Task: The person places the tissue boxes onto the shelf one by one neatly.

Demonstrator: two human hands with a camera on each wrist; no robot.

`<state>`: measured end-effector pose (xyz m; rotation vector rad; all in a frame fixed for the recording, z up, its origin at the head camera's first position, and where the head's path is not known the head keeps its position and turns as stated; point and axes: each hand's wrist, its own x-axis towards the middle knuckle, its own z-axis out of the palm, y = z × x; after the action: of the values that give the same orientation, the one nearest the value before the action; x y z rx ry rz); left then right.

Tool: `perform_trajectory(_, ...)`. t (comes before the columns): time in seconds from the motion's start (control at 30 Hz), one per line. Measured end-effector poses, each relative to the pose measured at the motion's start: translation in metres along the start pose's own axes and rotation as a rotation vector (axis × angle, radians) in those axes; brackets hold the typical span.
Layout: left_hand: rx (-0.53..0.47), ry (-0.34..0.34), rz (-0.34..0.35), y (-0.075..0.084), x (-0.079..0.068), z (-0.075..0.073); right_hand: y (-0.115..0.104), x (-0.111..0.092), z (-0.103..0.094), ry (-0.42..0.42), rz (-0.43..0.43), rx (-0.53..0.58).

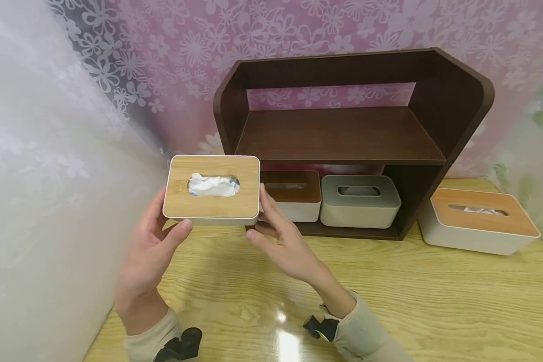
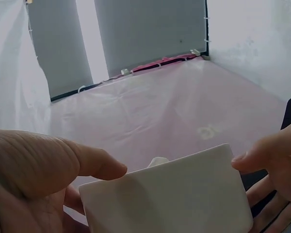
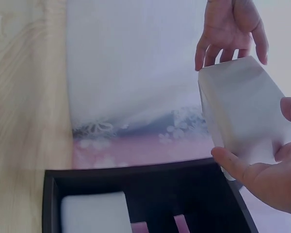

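Note:
A tissue box (image 1: 212, 207) with a light wooden lid and white sides is held up in front of the shelf, its lid facing the head camera. White tissue (image 1: 213, 185) shows in the oval slot. My left hand (image 1: 147, 251) holds the box's left end, thumb at the front edge and fingers partly hidden behind the side. At the other end, my right hand (image 1: 286, 241) grips the right side, its thumb near the lower corner. The left wrist view shows the white side of the box (image 2: 169, 194) between both hands.
A dark brown two-level shelf (image 1: 339, 133) stands on the wooden table (image 1: 253, 296). Its lower level holds a brown-lidded tissue box (image 1: 298, 211) and a grey-lidded one (image 1: 361, 213). Right of the shelf sits another wooden-lidded box (image 1: 479, 231). Floral curtains (image 1: 172, 55) hang behind.

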<state>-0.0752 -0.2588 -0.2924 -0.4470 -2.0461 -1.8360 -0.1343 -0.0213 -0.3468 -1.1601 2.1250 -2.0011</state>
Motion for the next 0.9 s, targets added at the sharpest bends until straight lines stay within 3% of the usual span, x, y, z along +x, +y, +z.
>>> perform_trajectory(0.2, -0.059, -0.089, 0.082, 0.000, 0.002, 0.016, -0.005, -0.013, -0.018, 0.053, -0.066, -0.033)
perform_trajectory(0.5, -0.159, -0.159, 0.153, -0.005, 0.005, 0.024, -0.021, -0.028, -0.040, 0.087, -0.058, -0.108)
perform_trajectory(0.9, -0.246, -0.072, 0.148, -0.017, 0.023, 0.064, -0.026, -0.034, -0.064, 0.192, -0.080, -0.081)
